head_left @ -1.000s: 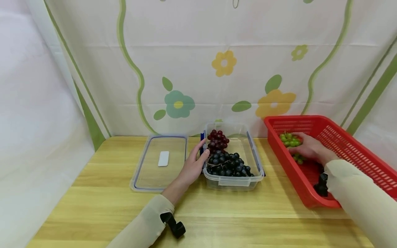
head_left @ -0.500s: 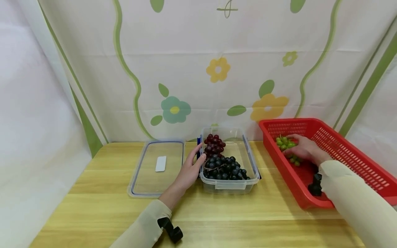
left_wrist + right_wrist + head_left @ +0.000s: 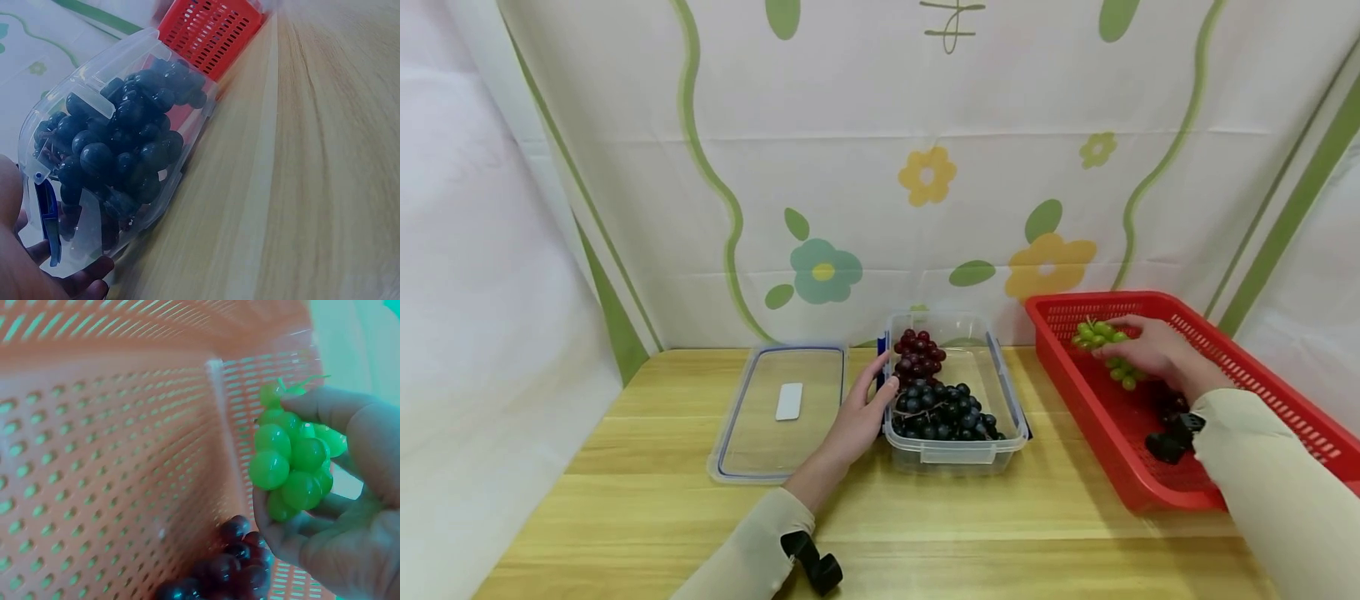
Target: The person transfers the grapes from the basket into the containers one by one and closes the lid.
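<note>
My right hand [image 3: 1157, 354] holds a bunch of green grapes [image 3: 290, 453] inside the red basket [image 3: 1086, 417]. In the right wrist view the thumb is on top of the bunch and the fingers curl beneath it. My left hand [image 3: 857, 421] rests against the left side of the clear plastic container [image 3: 958, 454], fingers extended by the blue latch [image 3: 49, 222]. Inside that container, a bunch of black grapes [image 3: 943, 412] lies in front of a bunch of red grapes [image 3: 919, 354]. More dark red grapes [image 3: 234, 569] lie in the basket below my right hand.
Left of the container, its clear lid [image 3: 752, 442] with a blue seal lies flat on the wooden table [image 3: 647, 492], with a white rectangle [image 3: 789, 402] on it. A floral curtain [image 3: 880, 200] hangs behind. The basket's raised walls surround my right hand.
The right hand has lifted the green grapes slightly off the basket floor and shifted a little. The left hand stays at the container. The head view has tilted a little.
</note>
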The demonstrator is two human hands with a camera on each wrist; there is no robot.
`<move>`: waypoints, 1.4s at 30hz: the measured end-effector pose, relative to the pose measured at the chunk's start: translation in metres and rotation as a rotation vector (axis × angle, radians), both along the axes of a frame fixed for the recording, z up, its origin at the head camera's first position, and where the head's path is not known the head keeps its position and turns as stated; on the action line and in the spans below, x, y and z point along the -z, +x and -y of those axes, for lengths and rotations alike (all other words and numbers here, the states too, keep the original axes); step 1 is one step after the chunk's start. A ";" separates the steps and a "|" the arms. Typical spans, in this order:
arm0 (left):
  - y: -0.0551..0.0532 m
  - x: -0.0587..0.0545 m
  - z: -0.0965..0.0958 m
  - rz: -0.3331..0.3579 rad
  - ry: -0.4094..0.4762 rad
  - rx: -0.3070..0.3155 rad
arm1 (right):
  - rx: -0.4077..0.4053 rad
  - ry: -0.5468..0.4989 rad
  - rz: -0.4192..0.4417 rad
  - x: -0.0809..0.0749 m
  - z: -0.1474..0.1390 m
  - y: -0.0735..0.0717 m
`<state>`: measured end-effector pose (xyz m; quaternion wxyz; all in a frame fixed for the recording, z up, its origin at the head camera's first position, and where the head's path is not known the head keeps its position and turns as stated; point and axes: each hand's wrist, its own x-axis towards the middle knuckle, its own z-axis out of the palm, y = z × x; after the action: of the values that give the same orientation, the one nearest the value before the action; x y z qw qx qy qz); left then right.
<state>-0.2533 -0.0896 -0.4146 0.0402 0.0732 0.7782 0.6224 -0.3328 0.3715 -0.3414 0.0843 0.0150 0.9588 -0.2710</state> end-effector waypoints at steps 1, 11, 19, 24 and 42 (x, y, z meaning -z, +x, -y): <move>0.000 0.000 0.000 0.001 -0.002 0.000 | 0.004 -0.008 -0.005 -0.003 -0.001 0.001; 0.000 -0.003 -0.001 0.000 -0.012 -0.008 | 0.011 -0.061 -0.092 -0.031 0.012 0.007; 0.000 -0.005 -0.003 0.004 -0.006 0.007 | -0.003 -0.143 -0.151 -0.053 0.038 0.015; 0.001 -0.006 -0.004 0.001 -0.008 0.009 | -0.034 -0.206 -0.136 -0.070 0.064 0.022; 0.003 -0.010 -0.003 -0.003 -0.017 0.018 | -0.180 -0.357 -0.148 -0.083 0.169 0.026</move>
<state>-0.2502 -0.0871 -0.4049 0.0452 0.0806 0.7828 0.6154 -0.3068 0.2021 -0.2582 0.0387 -0.1058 0.8966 -0.4283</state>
